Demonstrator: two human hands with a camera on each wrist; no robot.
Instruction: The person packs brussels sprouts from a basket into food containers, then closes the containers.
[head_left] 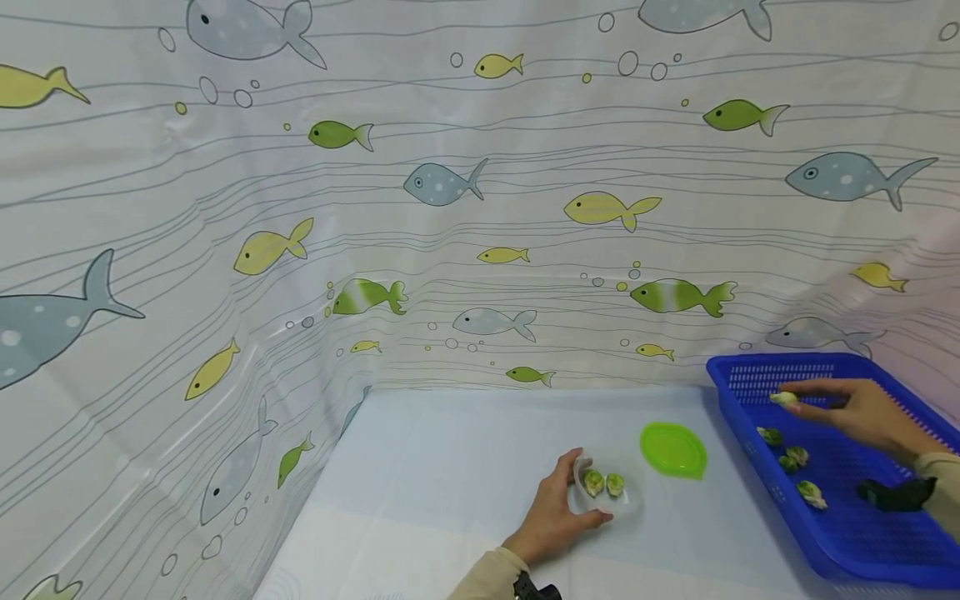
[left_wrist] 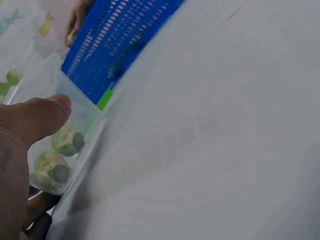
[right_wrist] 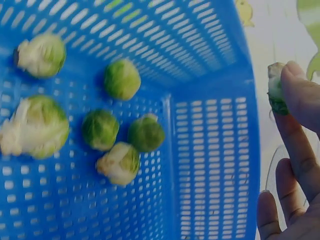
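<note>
My left hand (head_left: 553,510) grips a clear plastic cup (head_left: 628,493) on the table, thumb on one side and fingers on the other. Two Brussels sprouts (left_wrist: 68,140) lie at the bottom of the cup, seen through its wall in the left wrist view. Over the blue basket (head_left: 813,533), my right hand (head_left: 862,414) pinches a single Brussels sprout (right_wrist: 276,89) between thumb and forefinger. Below it, several more sprouts (right_wrist: 122,80) lie on the basket's slotted floor.
A bright green plastic lid (head_left: 673,450) lies flat between the cup and the basket. The white table (head_left: 420,467) meets a fish-printed curtain (head_left: 450,250) at the back and left. The basket's raised walls stand along the table's right side.
</note>
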